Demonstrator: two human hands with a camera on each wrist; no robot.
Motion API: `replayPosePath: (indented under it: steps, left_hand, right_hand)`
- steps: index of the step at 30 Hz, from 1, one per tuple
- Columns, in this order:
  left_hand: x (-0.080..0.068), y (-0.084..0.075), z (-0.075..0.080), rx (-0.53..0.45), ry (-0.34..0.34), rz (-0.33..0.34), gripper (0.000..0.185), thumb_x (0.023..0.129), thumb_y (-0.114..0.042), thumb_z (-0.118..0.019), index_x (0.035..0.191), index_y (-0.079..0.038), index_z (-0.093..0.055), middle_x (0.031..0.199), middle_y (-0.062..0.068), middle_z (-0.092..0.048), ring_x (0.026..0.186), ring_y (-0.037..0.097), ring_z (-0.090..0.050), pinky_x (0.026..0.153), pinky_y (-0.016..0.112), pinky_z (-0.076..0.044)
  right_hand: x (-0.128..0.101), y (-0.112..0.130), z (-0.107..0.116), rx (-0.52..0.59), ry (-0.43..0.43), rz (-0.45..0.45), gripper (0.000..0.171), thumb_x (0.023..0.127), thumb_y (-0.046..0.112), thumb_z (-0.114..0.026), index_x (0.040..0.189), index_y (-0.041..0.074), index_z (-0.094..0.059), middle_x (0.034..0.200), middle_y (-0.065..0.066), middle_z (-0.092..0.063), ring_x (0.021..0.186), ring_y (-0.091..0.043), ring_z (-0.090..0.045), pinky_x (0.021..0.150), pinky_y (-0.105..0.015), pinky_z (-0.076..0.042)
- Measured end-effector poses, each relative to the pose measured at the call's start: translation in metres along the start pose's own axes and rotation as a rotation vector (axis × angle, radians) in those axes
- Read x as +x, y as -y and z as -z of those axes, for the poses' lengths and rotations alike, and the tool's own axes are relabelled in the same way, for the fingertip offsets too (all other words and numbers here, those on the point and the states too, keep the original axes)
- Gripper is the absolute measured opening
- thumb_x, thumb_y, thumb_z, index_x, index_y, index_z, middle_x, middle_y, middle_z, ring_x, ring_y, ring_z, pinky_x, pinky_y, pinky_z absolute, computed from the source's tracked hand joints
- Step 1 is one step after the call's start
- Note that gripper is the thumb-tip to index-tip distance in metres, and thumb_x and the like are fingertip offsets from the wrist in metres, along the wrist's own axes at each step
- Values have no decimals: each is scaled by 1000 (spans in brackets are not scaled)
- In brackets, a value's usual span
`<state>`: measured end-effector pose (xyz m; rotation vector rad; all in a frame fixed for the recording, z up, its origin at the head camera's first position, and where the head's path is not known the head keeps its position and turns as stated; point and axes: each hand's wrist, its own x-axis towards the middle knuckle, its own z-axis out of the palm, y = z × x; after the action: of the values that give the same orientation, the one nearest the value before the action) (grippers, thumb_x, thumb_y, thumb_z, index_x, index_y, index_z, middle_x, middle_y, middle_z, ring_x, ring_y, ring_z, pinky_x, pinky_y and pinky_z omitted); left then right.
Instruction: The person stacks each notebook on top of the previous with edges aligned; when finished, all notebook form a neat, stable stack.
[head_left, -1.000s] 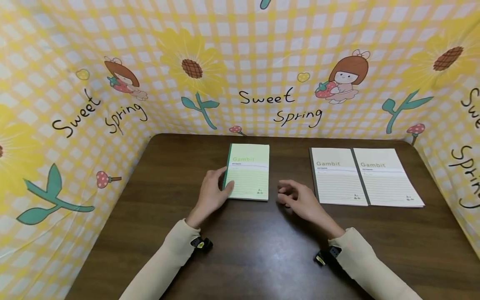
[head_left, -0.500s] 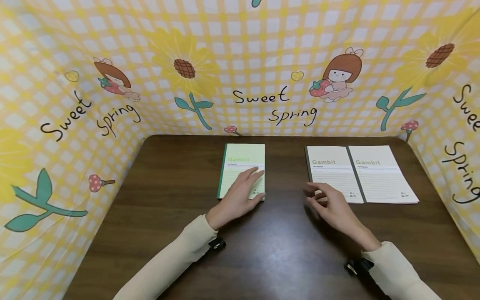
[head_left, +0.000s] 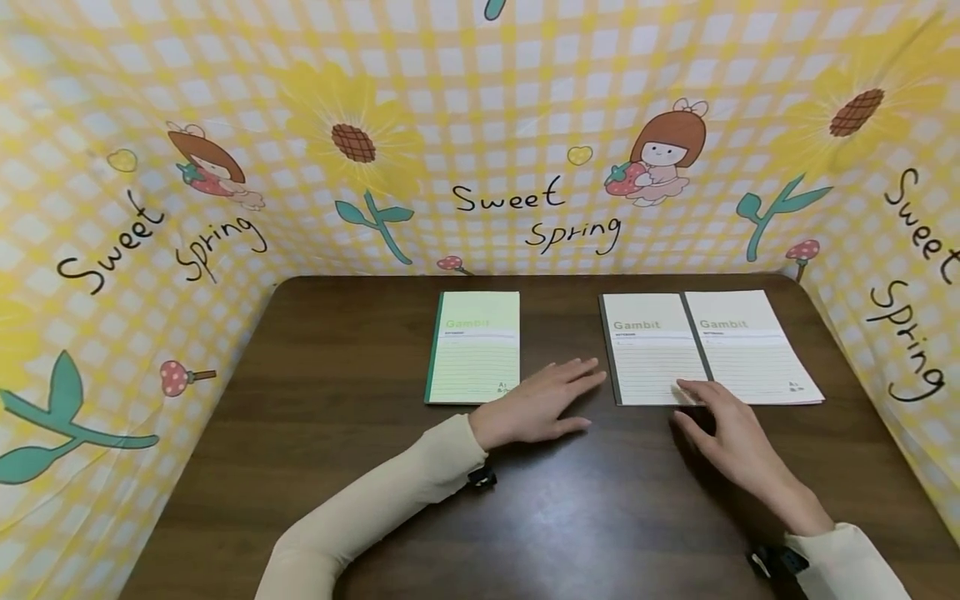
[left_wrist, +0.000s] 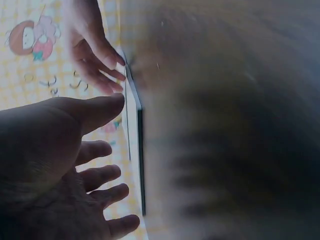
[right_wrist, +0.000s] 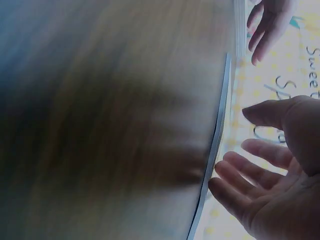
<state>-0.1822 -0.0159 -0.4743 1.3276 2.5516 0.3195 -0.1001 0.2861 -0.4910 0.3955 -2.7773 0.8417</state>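
Observation:
Between the green notebook and the pale ones, my left hand (head_left: pixel 536 407) reaches rightward with its fingers spread, holding nothing. The green notebook (head_left: pixel 476 354), marked Gambit, lies flat, its lower right corner partly behind that hand. Two pale Gambit notebooks lie side by side on the right: the left one (head_left: pixel 651 350) with a grey spine, the right one (head_left: pixel 750 346) touching it. My right hand (head_left: pixel 738 442) is over the lower edge of these two, its fingers loosely bent and nothing in them. In the right wrist view, fingertips (right_wrist: pixel 220 182) overlap a notebook's spine edge.
A dark brown wooden table (head_left: pixel 360 350) carries the notebooks. Behind and along both sides hangs a yellow checked cloth (head_left: pixel 495 108) with flowers and the words Sweet Spring. A small black device (head_left: pixel 482 477) is strapped at the left wrist, another (head_left: pixel 776 561) at the right.
My left hand has let go of the green notebook's left edge and passed over it to its right. My right hand has moved right to the pale notebooks, and its fingers have straightened somewhat.

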Motion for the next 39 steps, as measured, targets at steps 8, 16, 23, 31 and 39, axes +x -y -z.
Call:
replayPosePath:
  steps: [8,16,23,31,39]
  left_hand:
    - [31,-26,-11,40,107,-13,77,106,-55,-50,169,-26,-16,178,1,-7,165,22,-10,132,53,-20]
    - [43,-38,-21,86,145,35,76,108,-58,-43,169,-25,-14,178,-2,-6,165,20,-7,133,52,-17]
    - [43,-41,-23,85,147,58,76,108,-57,-44,169,-25,-13,178,-2,-6,165,19,-8,133,52,-18]
    - [32,-41,-21,88,148,68,75,108,-56,-45,169,-25,-16,178,-2,-8,165,20,-9,133,52,-19]
    - [10,-41,-22,86,145,60,74,108,-54,-47,169,-23,-17,178,-1,-9,165,21,-10,132,52,-21]
  right_hand:
    - [-12,-16,15,-10,194,-89,68,104,37,-65,154,-4,-46,160,-32,-41,145,-55,-41,106,-73,-39]
    - [-19,-18,14,-20,333,-152,79,106,49,-57,164,3,-29,173,-22,-19,159,-47,-18,112,-73,-32]
    - [-18,-15,15,-50,359,-135,82,105,50,-57,164,2,-27,173,-23,-17,158,-49,-20,115,-73,-30]
    - [-22,-8,7,-61,355,-109,83,105,50,-57,164,1,-27,173,-23,-18,158,-47,-22,115,-71,-31]
    - [-30,6,0,-122,342,-46,83,103,49,-62,163,0,-31,171,-25,-25,155,-47,-31,111,-76,-34]
